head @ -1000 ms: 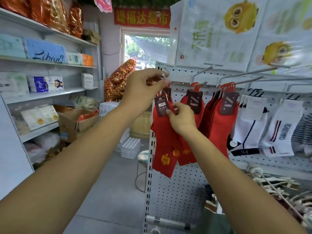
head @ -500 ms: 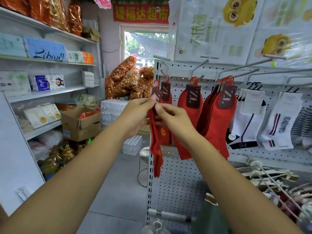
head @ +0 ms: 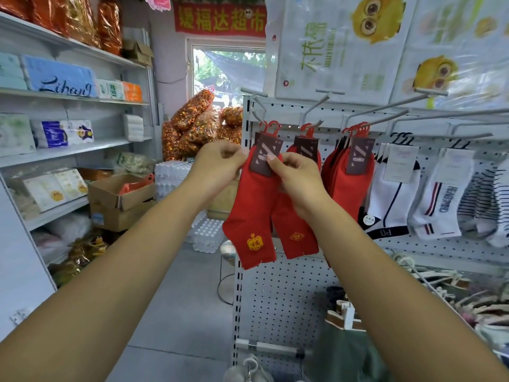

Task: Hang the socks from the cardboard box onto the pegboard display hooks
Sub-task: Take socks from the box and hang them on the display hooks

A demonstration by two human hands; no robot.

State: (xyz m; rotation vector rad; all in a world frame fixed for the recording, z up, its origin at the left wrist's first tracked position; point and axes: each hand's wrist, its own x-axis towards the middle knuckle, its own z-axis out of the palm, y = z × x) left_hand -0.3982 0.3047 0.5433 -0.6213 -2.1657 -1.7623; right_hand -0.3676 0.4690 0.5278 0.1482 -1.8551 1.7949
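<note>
A red sock pair (head: pixel 253 205) with a brown label card and a red plastic hanger hangs at the leftmost hook (head: pixel 257 115) of the white pegboard (head: pixel 278 285). My left hand (head: pixel 217 164) pinches its top left edge. My right hand (head: pixel 297 177) grips the label card from the right. A second red pair (head: pixel 294 235) hangs just behind, and a bunch of red pairs (head: pixel 349 177) hangs on the hook to the right. An open cardboard box (head: pixel 118 193) with something red inside sits on the left shelf.
White and striped socks (head: pixel 438 194) fill the hooks further right. Long bare hooks (head: pixel 385 106) jut out above. Shelves of packaged goods (head: pixel 60 84) line the left wall. Water bottle packs (head: pixel 206 232) and a stool (head: pixel 228 260) stand on the grey floor beside the pegboard.
My left hand came down from the hook to the sock's top edge. The red pair, edge-on before, now faces me flat with both hands on its top.
</note>
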